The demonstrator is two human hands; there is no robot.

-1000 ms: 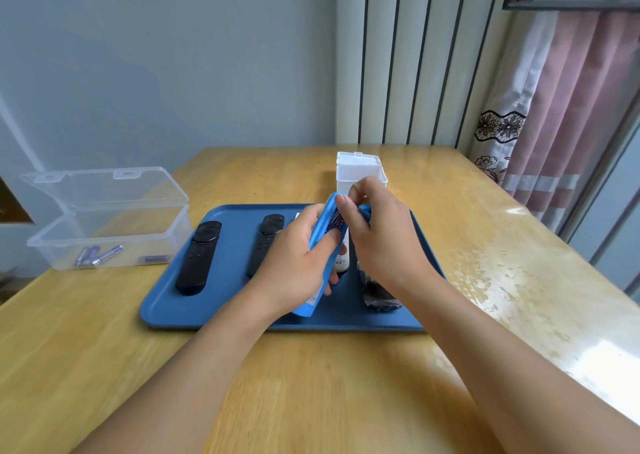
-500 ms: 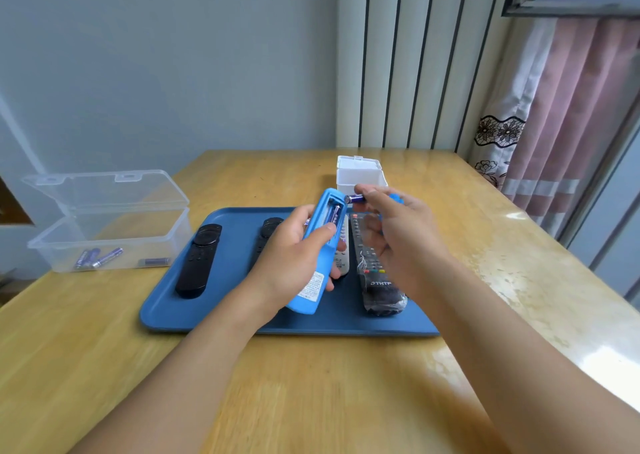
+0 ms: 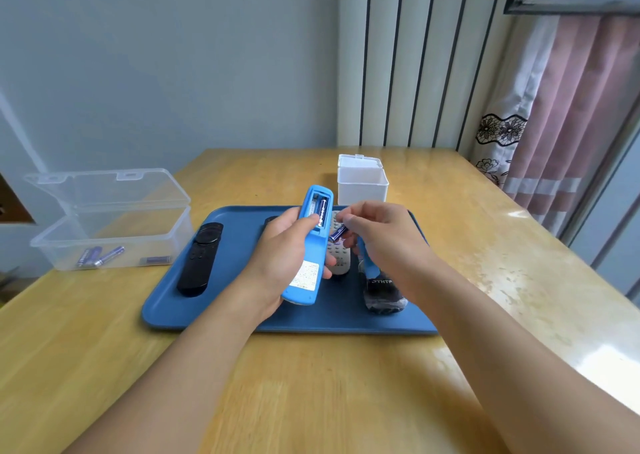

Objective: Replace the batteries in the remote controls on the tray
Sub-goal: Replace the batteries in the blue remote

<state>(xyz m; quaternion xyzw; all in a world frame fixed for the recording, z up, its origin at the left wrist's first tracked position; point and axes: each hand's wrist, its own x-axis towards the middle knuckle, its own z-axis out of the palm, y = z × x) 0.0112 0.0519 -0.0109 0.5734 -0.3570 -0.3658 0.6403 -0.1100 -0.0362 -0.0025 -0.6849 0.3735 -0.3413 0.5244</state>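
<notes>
Your left hand [image 3: 277, 263] grips the blue remote [image 3: 309, 246] around its middle, back side facing you, above the centre of the blue tray [image 3: 242, 315]. The far end of the remote tilts up and away from you. Its battery compartment is open at the far end: one blue battery [image 3: 322, 213] sits in the right slot, and the left slot appears empty.

Your right hand [image 3: 384, 246] is just right of the remote. Its fingers [image 3: 349, 219] pinch a second blue battery [image 3: 338, 232], which is tilted and close to the remote's right edge, apart from the compartment.

On the tray, a black remote [image 3: 201, 258] lies at the left. A grey remote [image 3: 339, 256] lies behind your hands at the centre. A dark remote [image 3: 382, 292] wrapped in clear film lies to the right, partly under your right wrist. Part of another dark remote shows past your left hand.

A clear lidded box [image 3: 114, 239] stands open on the worktop [image 3: 311, 401] to the left of the tray, with several blue batteries [image 3: 100, 254] in it. A white box [image 3: 362, 182] stands open just past the tray's far edge.
</notes>
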